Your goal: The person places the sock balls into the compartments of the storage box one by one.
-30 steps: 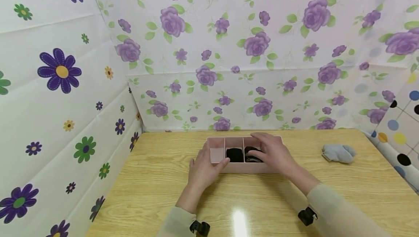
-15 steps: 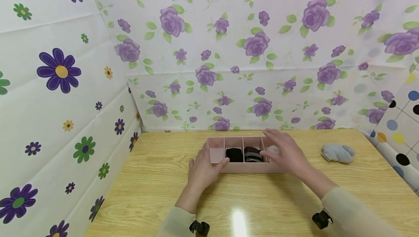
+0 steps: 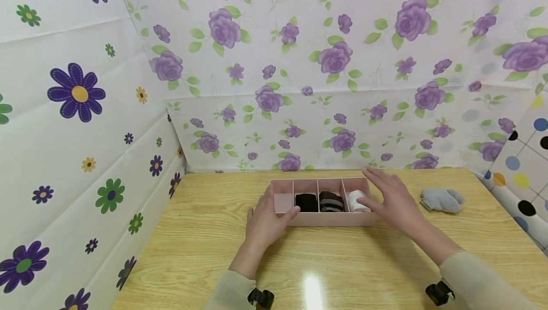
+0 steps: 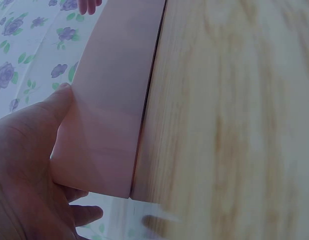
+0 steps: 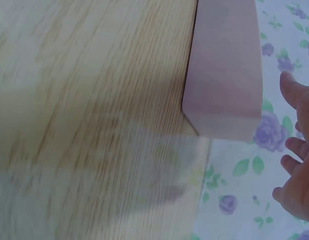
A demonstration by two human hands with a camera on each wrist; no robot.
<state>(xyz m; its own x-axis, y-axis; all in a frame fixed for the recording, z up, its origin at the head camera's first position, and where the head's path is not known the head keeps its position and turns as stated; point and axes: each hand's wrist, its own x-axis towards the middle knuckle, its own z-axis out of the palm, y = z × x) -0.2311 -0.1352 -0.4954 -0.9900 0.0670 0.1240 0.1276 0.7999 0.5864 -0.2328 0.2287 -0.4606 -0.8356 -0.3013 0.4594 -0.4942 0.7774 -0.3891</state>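
Note:
A pale pink divided storage box (image 3: 325, 219) lies lengthwise on the table. Its compartments hold a rolled black sock (image 3: 306, 202), a dark sock with grey stripes (image 3: 331, 202) and a rolled white sock (image 3: 357, 201); the far-left compartment holds nothing visible. My left hand (image 3: 266, 219) grips the box's left end, thumb at the front rim and fingers round the end. My right hand (image 3: 396, 203) is spread beside the box's right end, holding nothing. In the right wrist view, its fingers (image 5: 294, 147) stand apart from the box wall (image 5: 224, 65).
A light grey-blue rolled sock (image 3: 442, 200) lies on the wooden table (image 3: 205, 234), right of the box. A flowered sheet (image 3: 274, 77) hangs behind the table's far edge, and another patterned sheet (image 3: 81, 158) hangs at the left.
My right hand has moved right, from over the striped sock to the box's right end, uncovering the striped and white socks. My left hand and the box have stayed still.

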